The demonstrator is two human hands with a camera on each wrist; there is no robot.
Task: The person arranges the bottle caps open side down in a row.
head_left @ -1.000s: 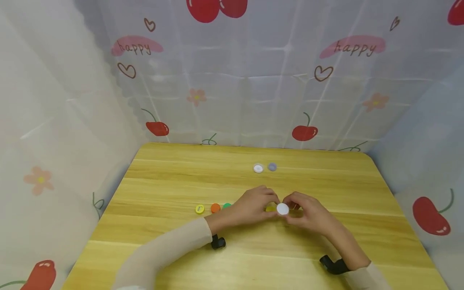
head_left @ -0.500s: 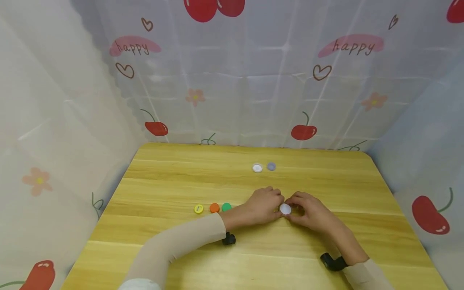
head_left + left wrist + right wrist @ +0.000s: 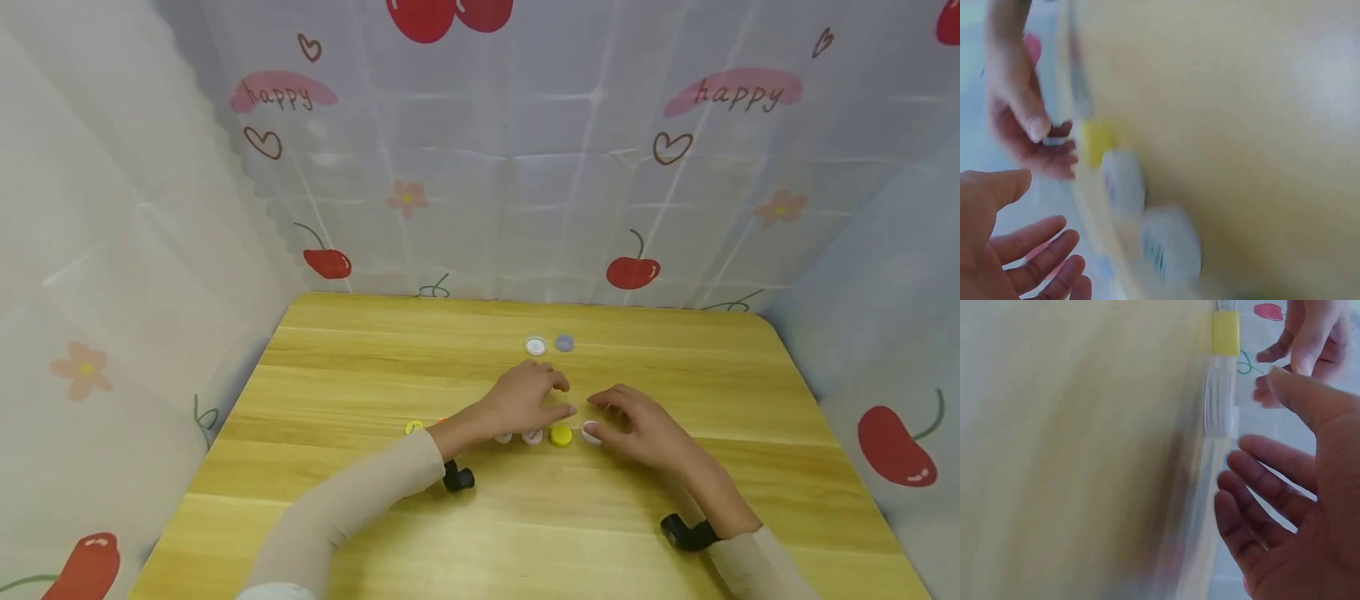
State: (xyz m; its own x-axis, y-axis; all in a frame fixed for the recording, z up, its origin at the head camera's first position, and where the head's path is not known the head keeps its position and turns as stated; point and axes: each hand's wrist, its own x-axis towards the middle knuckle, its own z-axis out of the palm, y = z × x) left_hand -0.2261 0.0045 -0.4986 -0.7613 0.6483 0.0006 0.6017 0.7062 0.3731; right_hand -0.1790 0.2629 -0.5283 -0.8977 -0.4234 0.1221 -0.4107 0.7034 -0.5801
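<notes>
A white bottle cap (image 3: 590,432) rests on the table at the right end of a row of caps. My right hand (image 3: 637,425) is right beside it, thumb overlapping it in the head view; the right wrist view shows loosely bent fingers with nothing between them and the cap's ridged side (image 3: 1217,403) apart from them. Over the row, my left hand (image 3: 525,398) hovers with fingers relaxed and holds nothing. Below that hand lie a yellow cap (image 3: 561,436) and two whitish caps (image 3: 532,437), blurred in the left wrist view.
Farther left in the row are a yellow cap (image 3: 413,427) and an orange cap (image 3: 442,422), the latter mostly hidden by my left arm. Toward the back lie a white round lid (image 3: 536,346) and a greyish disc (image 3: 565,342). A printed curtain (image 3: 495,225) surrounds the wooden table (image 3: 360,350).
Both hands were at the white cap and have let go of it. My left hand has lifted back and to the left, uncovering the yellow and whitish caps; my right fingers have spread.
</notes>
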